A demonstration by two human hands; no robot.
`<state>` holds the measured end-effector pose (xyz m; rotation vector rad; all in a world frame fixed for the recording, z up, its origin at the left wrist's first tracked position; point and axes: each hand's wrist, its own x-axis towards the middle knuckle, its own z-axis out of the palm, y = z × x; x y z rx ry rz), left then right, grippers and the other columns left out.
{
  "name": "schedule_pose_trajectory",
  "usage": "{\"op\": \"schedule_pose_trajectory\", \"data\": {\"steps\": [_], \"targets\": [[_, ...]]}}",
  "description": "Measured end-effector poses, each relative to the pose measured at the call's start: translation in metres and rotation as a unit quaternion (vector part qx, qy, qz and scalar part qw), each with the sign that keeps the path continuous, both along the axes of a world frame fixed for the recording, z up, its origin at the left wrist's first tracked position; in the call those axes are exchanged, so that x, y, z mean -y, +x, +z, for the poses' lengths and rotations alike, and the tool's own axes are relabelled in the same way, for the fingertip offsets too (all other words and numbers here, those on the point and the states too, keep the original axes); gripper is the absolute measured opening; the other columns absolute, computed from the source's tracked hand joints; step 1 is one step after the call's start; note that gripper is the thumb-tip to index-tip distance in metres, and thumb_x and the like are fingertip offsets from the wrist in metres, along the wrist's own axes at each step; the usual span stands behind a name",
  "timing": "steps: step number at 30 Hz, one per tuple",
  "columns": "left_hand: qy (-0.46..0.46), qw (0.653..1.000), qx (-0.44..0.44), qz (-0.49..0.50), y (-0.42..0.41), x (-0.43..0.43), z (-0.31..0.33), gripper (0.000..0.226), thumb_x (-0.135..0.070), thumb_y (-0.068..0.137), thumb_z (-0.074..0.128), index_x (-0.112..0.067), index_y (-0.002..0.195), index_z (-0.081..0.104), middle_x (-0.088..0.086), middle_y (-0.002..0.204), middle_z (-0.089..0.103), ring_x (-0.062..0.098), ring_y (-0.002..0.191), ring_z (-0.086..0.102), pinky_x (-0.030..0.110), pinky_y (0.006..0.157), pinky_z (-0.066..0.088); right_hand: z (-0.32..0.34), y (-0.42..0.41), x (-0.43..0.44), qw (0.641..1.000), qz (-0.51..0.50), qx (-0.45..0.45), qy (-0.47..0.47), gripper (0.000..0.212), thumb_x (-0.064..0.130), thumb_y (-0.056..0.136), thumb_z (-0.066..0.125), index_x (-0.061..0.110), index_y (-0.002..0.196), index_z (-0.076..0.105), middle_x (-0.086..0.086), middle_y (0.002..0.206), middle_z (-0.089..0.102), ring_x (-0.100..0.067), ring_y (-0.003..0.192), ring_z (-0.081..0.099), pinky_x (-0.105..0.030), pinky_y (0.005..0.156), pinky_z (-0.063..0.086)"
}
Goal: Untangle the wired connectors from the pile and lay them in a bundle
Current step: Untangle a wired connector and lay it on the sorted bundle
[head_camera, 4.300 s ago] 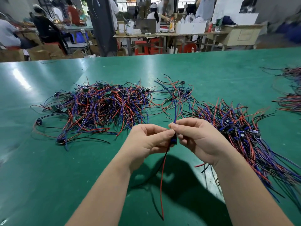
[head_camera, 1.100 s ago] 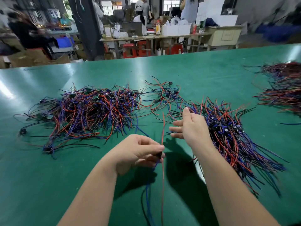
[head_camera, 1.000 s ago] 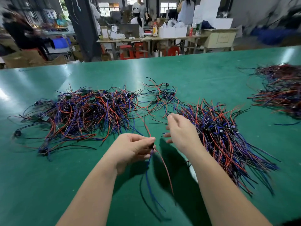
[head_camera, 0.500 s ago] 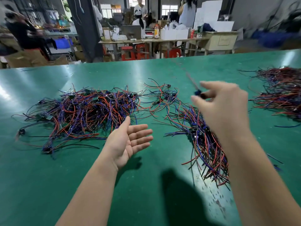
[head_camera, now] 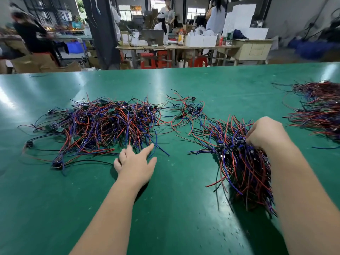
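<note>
Workshop setting, with people at other tables and red stools blurred in the background; up close, a wide green table (head_camera: 174, 208) fills the view from a person's head. Two bare hands reach over it. On the left lies one big tangled pile (head_camera: 103, 126) of wired connectors, red, blue and black leads crossing every way. The left hand (head_camera: 136, 163) is flat and open at its near edge, fingers stretched out and touching the closest strands, likely to pick out the next piece. On the right lies one bundle (head_camera: 242, 168), its wires running roughly parallel toward the viewer and its small dark connectors gathered at the far end, so the sorted pieces stay aligned. The right hand (head_camera: 265, 134) rests on that connector end with fingers curled down into it; whether it pinches a connector cannot be told. Between pile and bundle sits one small loose cluster (head_camera: 189, 109). At the far right are further wire heaps (head_camera: 320, 111), at least two, cut off by the frame.
</note>
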<state>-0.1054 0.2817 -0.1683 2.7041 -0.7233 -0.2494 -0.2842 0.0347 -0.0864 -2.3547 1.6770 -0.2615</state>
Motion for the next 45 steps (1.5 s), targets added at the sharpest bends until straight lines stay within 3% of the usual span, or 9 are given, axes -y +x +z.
{"op": "schedule_pose_trajectory", "data": {"steps": [9,13,17,21,23,27,31,39,45], "targets": [[-0.025,0.994,0.101,0.045,0.013,-0.001,-0.001,0.031,-0.035,0.097,0.042,-0.037,0.125,0.058,-0.003,0.132,0.049,0.023,0.122,0.040,0.042,0.101,0.026,-0.003,-0.003,-0.007,1.000,-0.007,-0.004,-0.012,0.022,0.006,0.077,0.067,0.005,0.098,0.070,-0.019,0.097,0.068,-0.034,0.094,0.062,-0.035,0.081,0.052],[-0.114,0.984,0.116,0.068,0.018,0.002,0.002,0.025,-0.027,0.097,0.048,-0.021,0.102,0.072,0.003,0.105,0.064,0.026,0.098,0.056,0.036,0.084,0.034,0.011,0.011,-0.048,0.977,0.114,0.130,-0.127,0.024,0.018,0.081,0.067,0.012,0.104,0.069,-0.013,0.098,0.068,-0.031,0.094,0.060,-0.033,0.083,0.046],[-0.261,0.958,0.098,0.071,0.019,-0.001,0.008,0.029,-0.016,0.094,0.052,-0.003,0.076,0.071,0.010,0.074,0.062,0.029,0.071,0.054,0.032,0.062,0.037,0.017,0.040,-0.116,0.898,0.260,0.320,-0.154,0.009,0.014,0.080,0.064,0.018,0.082,0.072,0.004,0.072,0.066,-0.014,0.067,0.059,-0.018,0.067,0.040],[-0.234,0.964,0.100,0.078,0.021,-0.007,0.008,0.025,-0.018,0.085,0.057,-0.010,0.063,0.065,0.006,0.067,0.063,0.028,0.067,0.056,0.029,0.057,0.036,-0.017,0.070,-0.150,0.892,0.340,0.282,-0.094,0.011,0.009,0.083,0.059,0.007,0.081,0.070,-0.008,0.077,0.070,-0.025,0.074,0.062,-0.032,0.074,0.047],[-0.211,0.965,0.099,0.119,0.024,-0.010,0.006,0.015,-0.031,0.082,0.059,-0.018,0.073,0.060,-0.001,0.076,0.063,0.024,0.074,0.058,0.029,0.063,0.039,-0.034,0.074,-0.153,0.896,0.351,0.263,-0.067,0.012,0.010,0.084,0.057,0.007,0.083,0.069,-0.009,0.080,0.070,-0.027,0.077,0.061,-0.035,0.074,0.048],[-0.112,0.958,0.156,0.214,0.032,-0.013,-0.005,0.064,-0.068,0.067,0.066,-0.018,0.099,0.043,0.004,0.107,0.059,0.028,0.105,0.054,0.041,0.088,0.035,-0.047,0.073,-0.154,0.895,0.346,0.278,-0.052,0.010,0.012,0.083,0.059,0.011,0.081,0.069,-0.003,0.073,0.067,-0.021,0.068,0.058,-0.033,0.068,0.048],[0.003,0.959,0.210,0.191,0.033,-0.006,-0.016,0.087,-0.087,0.063,0.048,-0.014,0.110,0.054,0.009,0.116,0.055,0.031,0.109,0.047,0.043,0.091,0.033,-0.053,0.071,-0.155,0.914,0.313,0.258,-0.030,0.011,0.019,0.084,0.057,0.017,0.085,0.067,0.000,0.074,0.067,-0.022,0.070,0.059,-0.034,0.065,0.050],[0.016,0.970,0.194,0.146,0.042,0.006,-0.013,0.045,-0.056,0.094,0.037,-0.017,0.109,0.055,0.005,0.114,0.062,0.030,0.106,0.054,0.042,0.092,0.030,-0.056,0.067,-0.161,0.931,0.286,0.228,0.005,0.010,0.026,0.085,0.055,0.023,0.086,0.065,0.005,0.077,0.067,-0.021,0.074,0.060,-0.031,0.066,0.052],[0.077,0.979,0.152,0.111,0.049,0.011,-0.001,0.024,-0.030,0.097,0.031,-0.020,0.106,0.051,0.003,0.108,0.061,0.027,0.102,0.053,0.043,0.093,0.025,-0.055,0.062,-0.148,0.943,0.245,0.223,0.005,0.010,0.026,0.085,0.055,0.025,0.086,0.065,0.006,0.079,0.066,-0.020,0.076,0.061,-0.030,0.066,0.052]]}}
